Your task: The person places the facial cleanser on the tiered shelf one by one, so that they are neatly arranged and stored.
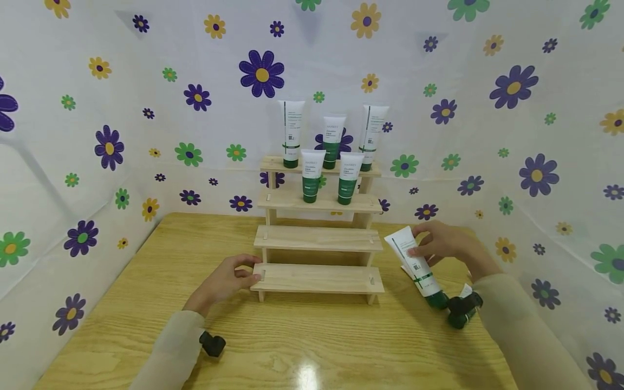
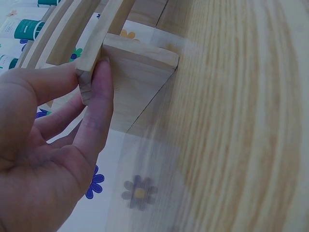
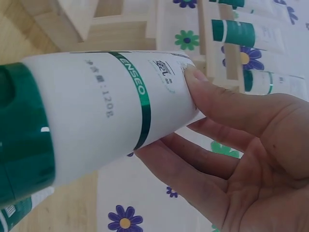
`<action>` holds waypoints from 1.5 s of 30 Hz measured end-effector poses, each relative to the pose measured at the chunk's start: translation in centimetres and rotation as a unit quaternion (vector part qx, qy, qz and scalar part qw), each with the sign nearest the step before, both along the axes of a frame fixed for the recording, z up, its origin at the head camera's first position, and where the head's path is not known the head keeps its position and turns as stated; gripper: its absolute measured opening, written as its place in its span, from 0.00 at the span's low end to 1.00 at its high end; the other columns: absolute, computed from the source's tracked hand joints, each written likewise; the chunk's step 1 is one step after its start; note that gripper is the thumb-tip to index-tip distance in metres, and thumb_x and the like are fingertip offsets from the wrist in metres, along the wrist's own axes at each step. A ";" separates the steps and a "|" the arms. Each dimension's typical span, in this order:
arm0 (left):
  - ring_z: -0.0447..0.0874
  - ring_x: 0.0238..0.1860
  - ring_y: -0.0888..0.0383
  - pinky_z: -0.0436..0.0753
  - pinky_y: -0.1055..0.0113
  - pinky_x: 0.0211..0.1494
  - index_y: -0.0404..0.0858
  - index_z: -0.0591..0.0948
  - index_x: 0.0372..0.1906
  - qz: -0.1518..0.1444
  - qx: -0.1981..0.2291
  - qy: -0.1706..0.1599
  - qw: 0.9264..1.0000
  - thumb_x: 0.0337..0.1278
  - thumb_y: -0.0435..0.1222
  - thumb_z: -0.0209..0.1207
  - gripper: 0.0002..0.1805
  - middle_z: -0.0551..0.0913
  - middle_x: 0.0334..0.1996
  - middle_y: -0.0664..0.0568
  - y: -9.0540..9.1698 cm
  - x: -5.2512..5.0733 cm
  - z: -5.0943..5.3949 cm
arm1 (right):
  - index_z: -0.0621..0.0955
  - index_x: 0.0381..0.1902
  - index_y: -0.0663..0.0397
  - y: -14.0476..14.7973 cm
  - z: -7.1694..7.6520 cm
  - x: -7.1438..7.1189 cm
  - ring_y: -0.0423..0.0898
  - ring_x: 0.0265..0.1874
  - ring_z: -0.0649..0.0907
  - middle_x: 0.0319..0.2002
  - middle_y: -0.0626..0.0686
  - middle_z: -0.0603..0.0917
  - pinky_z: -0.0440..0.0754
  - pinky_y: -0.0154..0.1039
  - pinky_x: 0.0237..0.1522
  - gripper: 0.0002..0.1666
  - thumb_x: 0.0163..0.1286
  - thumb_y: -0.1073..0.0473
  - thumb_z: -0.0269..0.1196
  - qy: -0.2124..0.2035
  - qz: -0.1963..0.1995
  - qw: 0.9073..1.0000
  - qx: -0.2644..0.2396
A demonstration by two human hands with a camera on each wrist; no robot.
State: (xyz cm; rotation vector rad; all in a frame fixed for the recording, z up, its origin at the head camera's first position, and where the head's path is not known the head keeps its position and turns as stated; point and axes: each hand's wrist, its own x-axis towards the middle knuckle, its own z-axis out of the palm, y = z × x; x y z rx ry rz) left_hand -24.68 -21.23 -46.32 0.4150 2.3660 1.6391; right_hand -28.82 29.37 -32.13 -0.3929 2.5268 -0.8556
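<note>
My right hand [image 1: 441, 242] holds a white squeeze tube [image 1: 414, 265] with a green cap, thumb on one face and fingers on the other. The tube is tilted, cap end down, right of the wooden tiered display rack [image 1: 317, 277]. In the right wrist view the tube [image 3: 96, 106] fills the left side, cap toward the camera. My left hand [image 1: 229, 281] pinches the left end of the rack's lowest step; the left wrist view shows thumb and fingers around the board end [image 2: 91, 63]. Whether the held tube touches the table is hard to tell.
Three tubes, including a tall left one [image 1: 292, 132], stand cap-down on the top step. Two shorter tubes, one at left [image 1: 312, 176], stand on the step below. Another tube [image 1: 458, 319] lies on the wooden table [image 1: 273, 341] under my right wrist. Flower-printed cloth [image 1: 219, 108] encloses the table.
</note>
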 end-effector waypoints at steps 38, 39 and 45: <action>0.86 0.51 0.54 0.86 0.65 0.48 0.32 0.72 0.69 0.004 -0.006 -0.001 1.000 0.72 0.36 0.63 0.26 0.78 0.62 0.36 0.1 0.1 0.1 | 0.74 0.64 0.62 -9.2 3.8 -0.3 0.66 0.53 0.86 0.58 0.71 0.83 0.90 0.51 0.48 0.28 0.72 0.58 0.69 0.164 -0.091 0.977 -0.103; 0.86 0.51 0.54 0.86 0.65 0.49 0.32 0.72 0.69 0.004 -0.007 -0.002 1.000 0.72 0.37 0.63 0.26 0.78 0.62 0.36 0.1 0.1 0.1 | 0.74 0.64 0.62 -9.5 3.8 -0.2 0.65 0.54 0.86 0.58 0.71 0.84 0.89 0.52 0.49 0.27 0.72 0.58 0.69 0.166 -0.092 0.976 -0.108; 0.86 0.51 0.56 0.86 0.64 0.50 0.35 0.73 0.69 0.015 -0.014 -0.015 1.000 0.72 0.38 0.63 0.26 0.78 0.63 0.38 0.2 0.0 0.1 | 0.76 0.62 0.60 -11.1 3.5 -0.4 0.64 0.52 0.87 0.57 0.68 0.85 0.89 0.51 0.50 0.26 0.71 0.57 0.70 0.189 -0.100 0.968 -0.129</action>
